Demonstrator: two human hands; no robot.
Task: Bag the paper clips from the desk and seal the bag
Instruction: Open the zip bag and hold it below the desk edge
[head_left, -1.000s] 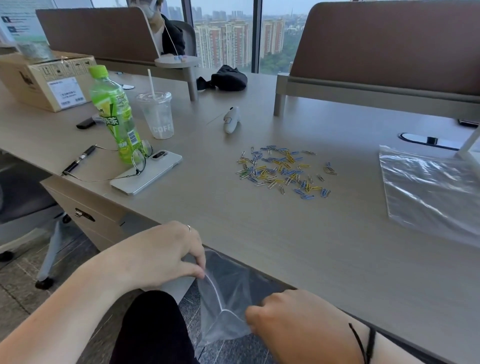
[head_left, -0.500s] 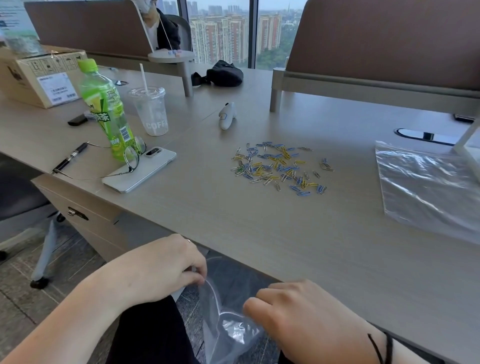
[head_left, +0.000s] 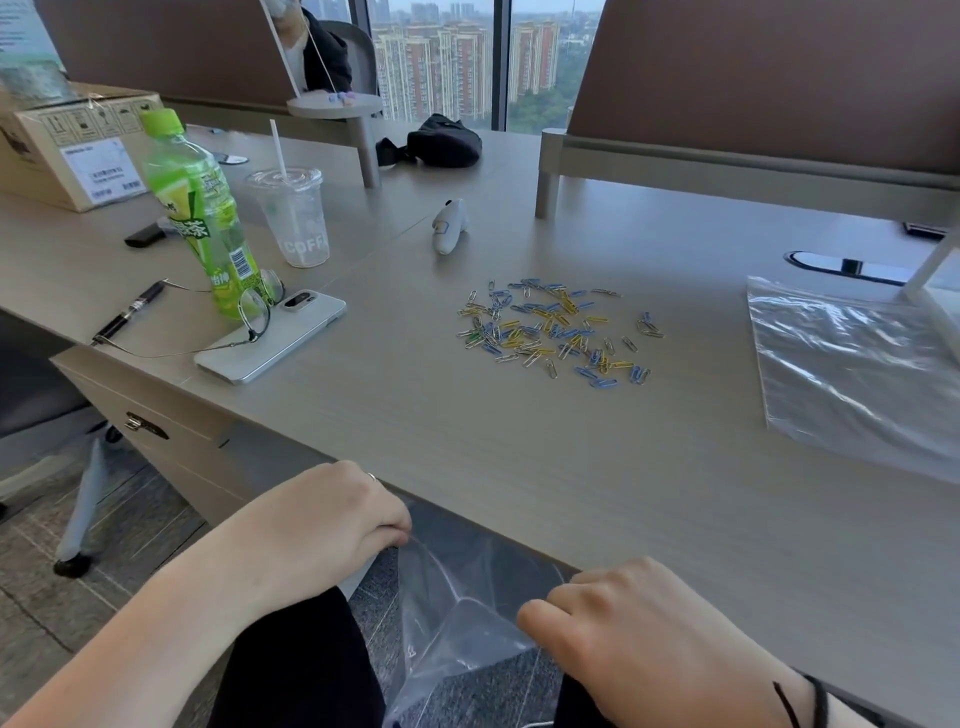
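Head view: paper clips (head_left: 553, 332) lie mid-desk (head_left: 467, 436); below its near edge, left hand (head_left: 332, 525) and right hand (head_left: 628, 629) pinch a clear bag (head_left: 457, 613).

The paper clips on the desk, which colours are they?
Mostly blue, yellow and plain silver paper clips, seen in the head view.

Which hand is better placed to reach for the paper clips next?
Probably the right hand: the paper clips lie more to its side. Both hands grip the bag; the left hand could hold it.
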